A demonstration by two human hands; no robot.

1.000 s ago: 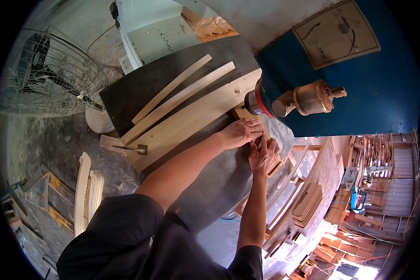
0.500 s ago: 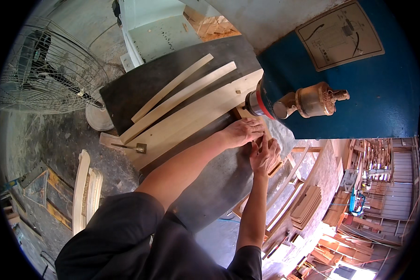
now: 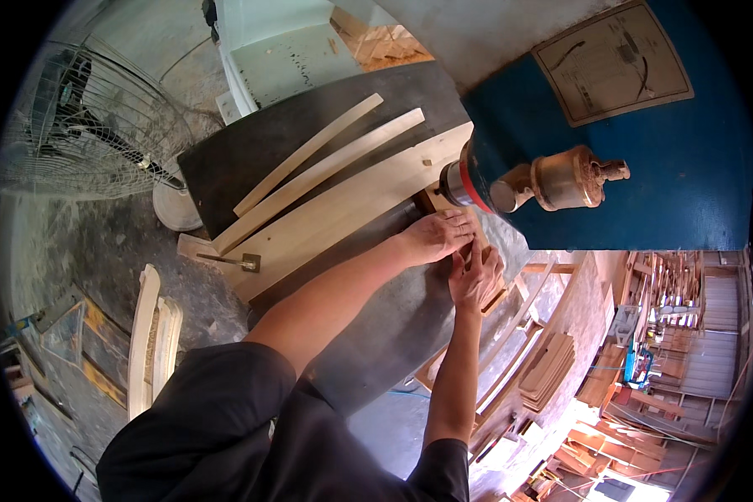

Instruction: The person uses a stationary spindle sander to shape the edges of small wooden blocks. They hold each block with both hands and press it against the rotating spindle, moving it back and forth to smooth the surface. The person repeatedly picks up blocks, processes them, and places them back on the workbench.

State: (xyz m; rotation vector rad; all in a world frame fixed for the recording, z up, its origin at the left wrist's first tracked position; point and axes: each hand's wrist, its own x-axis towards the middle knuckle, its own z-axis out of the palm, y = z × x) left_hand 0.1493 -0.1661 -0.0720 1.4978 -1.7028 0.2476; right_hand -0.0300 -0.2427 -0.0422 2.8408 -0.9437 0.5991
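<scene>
My left hand (image 3: 433, 238) and my right hand (image 3: 475, 279) are close together on a brown wooden piece (image 3: 495, 301) on the dark metal machine table (image 3: 368, 343). The left fingers bend over its upper side, the right fingers close round its lower end. Most of it is hidden under my hands. Just beyond them is the round machine head (image 3: 455, 184) with a red ring; where its cutter meets wood cannot be made out. Left of my hands, a long pale board (image 3: 335, 213) lies across the table as a fence, with a metal clamp (image 3: 249, 263) at its near end.
Two pale wooden strips (image 3: 326, 176) lie beyond the board. The blue machine body (image 3: 627, 192) stands at the right, with a dusty motor-like cylinder (image 3: 565, 180). A wire-caged fan (image 3: 100, 125) is at far left; curved wood pieces (image 3: 155, 343) lean below. Stacked slats (image 3: 548, 372) lie lower right.
Both hands keep almost the same place and hold on the wooden piece. Only a very slight shift of the whole view shows.
</scene>
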